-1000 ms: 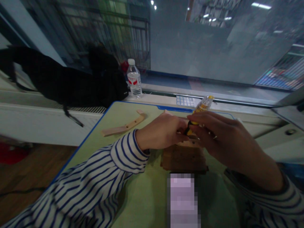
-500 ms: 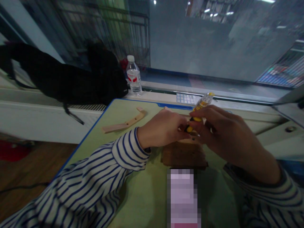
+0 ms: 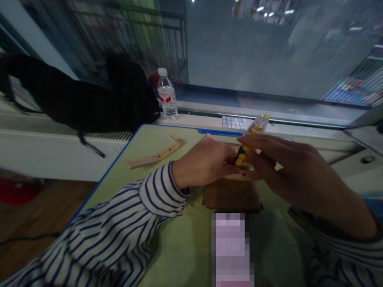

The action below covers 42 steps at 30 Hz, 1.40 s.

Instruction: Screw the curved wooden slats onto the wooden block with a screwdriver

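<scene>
My right hand (image 3: 296, 163) has its fingers around a black-and-yellow screwdriver (image 3: 240, 156), which leans down toward my left hand. A clear part with a yellow end (image 3: 257, 124) rises behind the right fingers; I cannot tell if it belongs to the handle. My left hand (image 3: 206, 159) is closed in a pinch at the screwdriver's lower end, and what lies between its fingertips is hidden. Beneath both hands, a pale wooden piece (image 3: 235, 175) with a small hole sits over a brown wooden block (image 3: 231, 195).
A bent pale wooden piece (image 3: 158, 154) with holes lies at the left of the green table (image 3: 176, 243). Close in front is a pixelated object (image 3: 231, 247). Along the window sill are a water bottle (image 3: 167, 95), a black bag (image 3: 98, 99) and a gridded card (image 3: 233, 122).
My right fingers have loosened and shifted slightly to the right around the screwdriver, with the forefinger straighter. My left hand and the wood beneath it stay in place.
</scene>
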### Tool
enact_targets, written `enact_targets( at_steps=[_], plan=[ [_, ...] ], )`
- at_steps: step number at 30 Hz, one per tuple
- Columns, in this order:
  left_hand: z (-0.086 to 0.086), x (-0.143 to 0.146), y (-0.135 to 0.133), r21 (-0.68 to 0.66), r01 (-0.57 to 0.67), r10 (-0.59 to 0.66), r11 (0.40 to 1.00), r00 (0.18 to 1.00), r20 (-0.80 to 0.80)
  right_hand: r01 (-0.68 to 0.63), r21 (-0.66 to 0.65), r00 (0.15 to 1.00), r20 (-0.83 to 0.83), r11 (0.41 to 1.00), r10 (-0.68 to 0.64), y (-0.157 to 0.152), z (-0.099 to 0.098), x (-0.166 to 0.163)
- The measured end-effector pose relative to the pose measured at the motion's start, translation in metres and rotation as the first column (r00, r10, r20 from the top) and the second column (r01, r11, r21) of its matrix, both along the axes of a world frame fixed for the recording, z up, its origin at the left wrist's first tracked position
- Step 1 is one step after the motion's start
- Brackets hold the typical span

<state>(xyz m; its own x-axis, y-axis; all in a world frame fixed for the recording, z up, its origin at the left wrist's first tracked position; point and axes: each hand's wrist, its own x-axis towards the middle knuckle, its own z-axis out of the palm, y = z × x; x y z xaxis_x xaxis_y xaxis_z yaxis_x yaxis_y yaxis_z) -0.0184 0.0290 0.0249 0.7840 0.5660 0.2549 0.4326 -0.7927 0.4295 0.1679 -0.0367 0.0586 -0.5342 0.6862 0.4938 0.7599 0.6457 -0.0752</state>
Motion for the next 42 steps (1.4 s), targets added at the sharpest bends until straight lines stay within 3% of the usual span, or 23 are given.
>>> enact_targets(
  at_steps=[4, 16, 30, 42],
  plan=[
    [0.0012, -0.0001, 0.0006, -0.022, 0.001, -0.001, 1.0, 1.0, -0.01, -0.017, 0.001, 1.0, 0.008, 1.0, 0.017, 0.0013, -0.0013, -0.0022],
    [-0.0029, -0.0015, 0.0011, -0.083, 0.117, -0.118, 0.99, 0.993, 0.0, 0.106, 0.012, 0.993, 0.058, 0.994, -0.107, 0.0024, 0.0, -0.0046],
    [0.0007, 0.0014, -0.0016, -0.003, -0.002, 0.002, 1.0, 1.0, 0.029, 0.091, 0.007, 0.994, 0.053, 0.996, -0.091, 0.0051, -0.0033, -0.0042],
    [-0.0008, -0.0008, 0.0, -0.004, 0.001, -0.001, 1.0, 1.0, 0.007, -0.074, -0.03, 0.997, 0.005, 0.997, 0.074, 0.0001, -0.0002, -0.0015]
  ],
)
